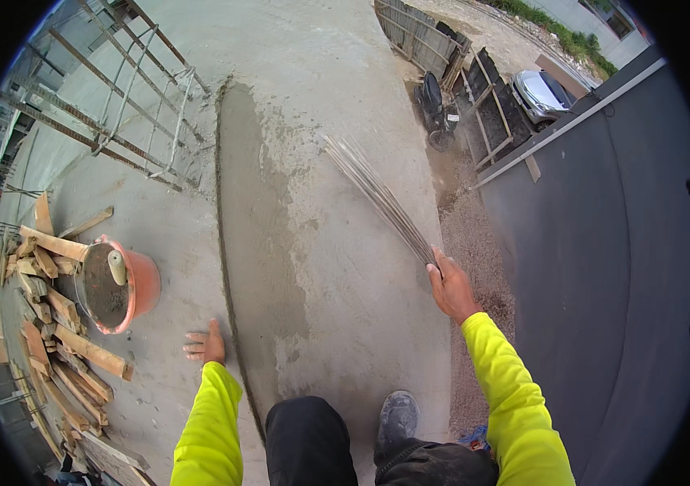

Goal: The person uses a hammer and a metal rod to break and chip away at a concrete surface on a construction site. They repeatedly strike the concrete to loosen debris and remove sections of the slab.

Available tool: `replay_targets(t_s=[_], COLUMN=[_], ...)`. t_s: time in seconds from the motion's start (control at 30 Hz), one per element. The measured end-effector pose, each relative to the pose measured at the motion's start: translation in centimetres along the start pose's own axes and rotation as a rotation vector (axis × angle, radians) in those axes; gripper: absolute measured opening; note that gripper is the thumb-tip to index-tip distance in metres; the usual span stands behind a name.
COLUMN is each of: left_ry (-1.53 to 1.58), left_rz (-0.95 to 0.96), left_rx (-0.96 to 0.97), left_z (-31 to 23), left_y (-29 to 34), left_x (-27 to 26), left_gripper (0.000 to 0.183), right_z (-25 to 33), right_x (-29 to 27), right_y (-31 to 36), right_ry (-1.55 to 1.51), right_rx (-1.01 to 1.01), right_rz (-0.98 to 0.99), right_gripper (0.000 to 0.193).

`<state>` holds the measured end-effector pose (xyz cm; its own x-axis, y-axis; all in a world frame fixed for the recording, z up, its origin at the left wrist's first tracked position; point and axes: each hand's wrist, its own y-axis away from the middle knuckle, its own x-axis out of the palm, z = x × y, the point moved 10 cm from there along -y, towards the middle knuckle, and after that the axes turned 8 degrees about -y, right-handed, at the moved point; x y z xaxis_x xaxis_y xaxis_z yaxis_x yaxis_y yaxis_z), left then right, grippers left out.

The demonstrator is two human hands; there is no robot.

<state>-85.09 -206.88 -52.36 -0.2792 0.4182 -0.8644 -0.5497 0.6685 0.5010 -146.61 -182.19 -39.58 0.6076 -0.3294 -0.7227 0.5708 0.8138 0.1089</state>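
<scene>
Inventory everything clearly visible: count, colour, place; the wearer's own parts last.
Stick bundle: one, greyish, centre
Concrete floor: one, light grey, centre
Damp strip: one, darker grey, centre
Bucket: one, orange, left
Handle: one, cream, in the bucket
Wood pieces: many, tan, lower left
Steel bars: several, rusty, upper left
Scooter: one, black, upper right
Fence panels: at least two, brown, upper right
Car: one, silver, upper right
Gravel: one strip, brownish, right
Wall: one, dark grey, right
Shoe: one, grey, bottom
Trouser legs: two, dark, bottom
Sleeves: two, yellow, bottom
Left hand: one, bare, open, lower left
Right hand: one, bare, holding the sticks
</scene>
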Motion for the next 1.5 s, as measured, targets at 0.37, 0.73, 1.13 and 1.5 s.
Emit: replay_targets(t_s=[0.37,0.73,1.13,1.5], left_ry=[-0.051,-0.071,-0.101,-0.052], left_rz=[0.093,0.141,0.171,0.153], left_rx=[-0.005,-0.005,-0.011,0.018], left_z=[-0.1,-1.4,-1.7,-0.4], left_y=[1.3,4.4,5.0,2.9], left_x=[0.1,-1.2,-1.5,-0.4], left_gripper=[0.12,0.126,0.127,0.122], right_z=[4.3,9.1,-3.3,-7.8], right_x=[4.8,6.5,-2.1,-4.7], right_y=[-8.3,-22.3,-20.5,3.0], right_ry=[-0.077,-0.161,-0.252,-0.609], right_rx=[-0.047,-0.007,0.454,0.72], right_rz=[-0.087,-0.313,-0.701,-0.729], right_gripper=[0.048,0.053,0.053,0.054])
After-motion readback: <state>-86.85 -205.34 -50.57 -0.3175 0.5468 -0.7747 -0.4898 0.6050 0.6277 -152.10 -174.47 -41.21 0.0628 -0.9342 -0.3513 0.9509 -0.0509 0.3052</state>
